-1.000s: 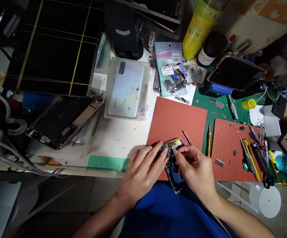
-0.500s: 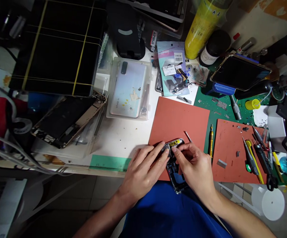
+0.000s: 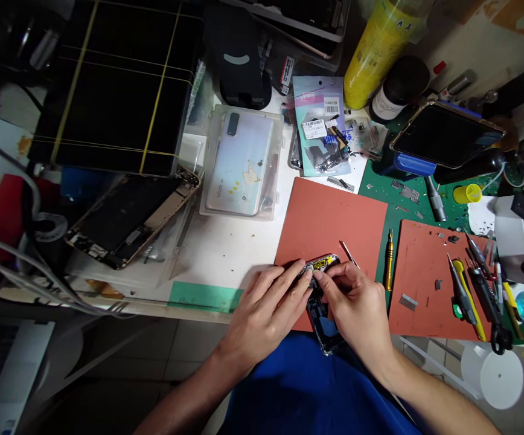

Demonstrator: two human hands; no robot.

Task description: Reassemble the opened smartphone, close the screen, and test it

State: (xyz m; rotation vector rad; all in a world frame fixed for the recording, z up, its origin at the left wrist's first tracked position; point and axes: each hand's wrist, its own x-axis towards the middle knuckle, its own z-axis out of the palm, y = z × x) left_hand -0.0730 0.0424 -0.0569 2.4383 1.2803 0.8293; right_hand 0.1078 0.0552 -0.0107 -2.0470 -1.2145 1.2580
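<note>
An opened phone (image 3: 319, 314) with bare inner parts lies at the front edge of a reddish mat (image 3: 329, 211), its lower end jutting over my lap. Yellow shows on the parts at its top end. My left hand (image 3: 264, 314) lies across its left side, fingertips holding the frame and pressing near the top. From the right, my right hand (image 3: 359, 302) has its thumb and curled fingers pinched close together over the inner parts. Whatever sits in that pinch is too small or hidden to name. Just beyond the right fingers lies a thin metal tool (image 3: 349, 254).
A gold screwdriver (image 3: 389, 260) lies between the mats. Tweezers, cutters and knives cover the right mat (image 3: 411, 272). A silver phone (image 3: 239, 163) in a clear box is at the left, near another opened phone (image 3: 135, 217). A propped phone (image 3: 445, 133) stands behind.
The whole view has shifted slightly, so the bench appears further right. Both hands stay on the opened phone, with only tiny finger movement.
</note>
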